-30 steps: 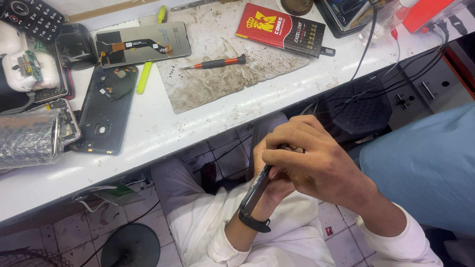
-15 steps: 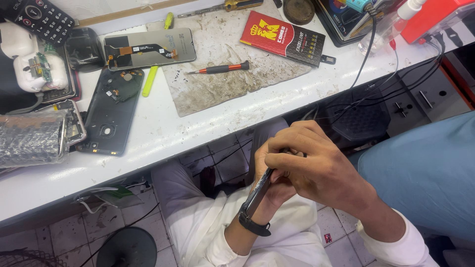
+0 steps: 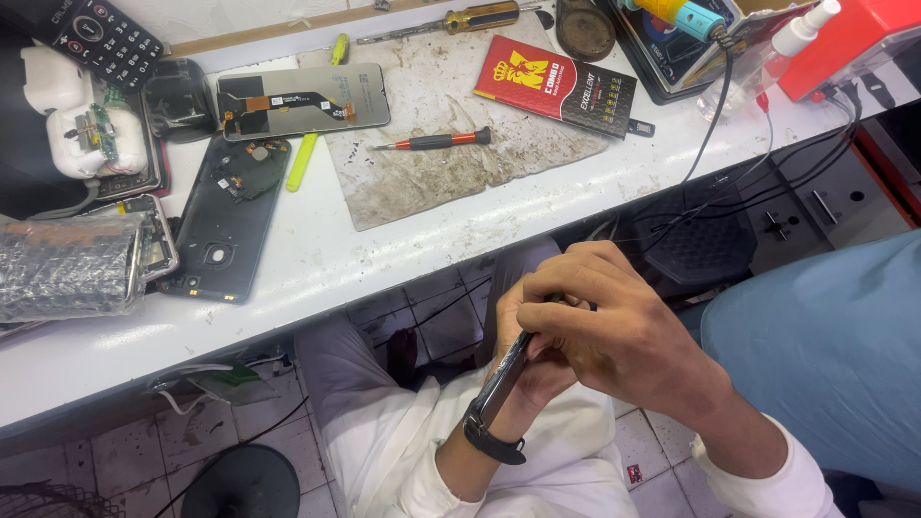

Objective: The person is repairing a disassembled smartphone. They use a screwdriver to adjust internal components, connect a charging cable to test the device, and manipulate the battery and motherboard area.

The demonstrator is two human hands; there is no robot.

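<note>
Below the bench edge, over my lap, my left hand (image 3: 526, 357) grips a dark phone (image 3: 501, 382) seen edge-on, tilted upward. My right hand (image 3: 614, 321) lies over its upper end, fingers curled down on it and hiding that part. A black band sits on my left wrist (image 3: 491, 443). On the white bench (image 3: 317, 278) above lie a phone back cover (image 3: 223, 221), a detached screen (image 3: 302, 99) and a red-handled screwdriver (image 3: 436, 141) on a dirty mat (image 3: 451, 173).
A red box (image 3: 561, 86), a yellow-handled screwdriver (image 3: 451, 21), a keypad phone (image 3: 106, 38), white earbud parts (image 3: 82, 129) and a bubble-wrapped bundle (image 3: 67, 269) lie on the bench. Cables (image 3: 758, 182) hang at the right. Another person's blue sleeve (image 3: 825, 345) is on the right.
The view has shifted, so the bench sits lower in frame. Both hands stay on the phone in nearly the same pose.
</note>
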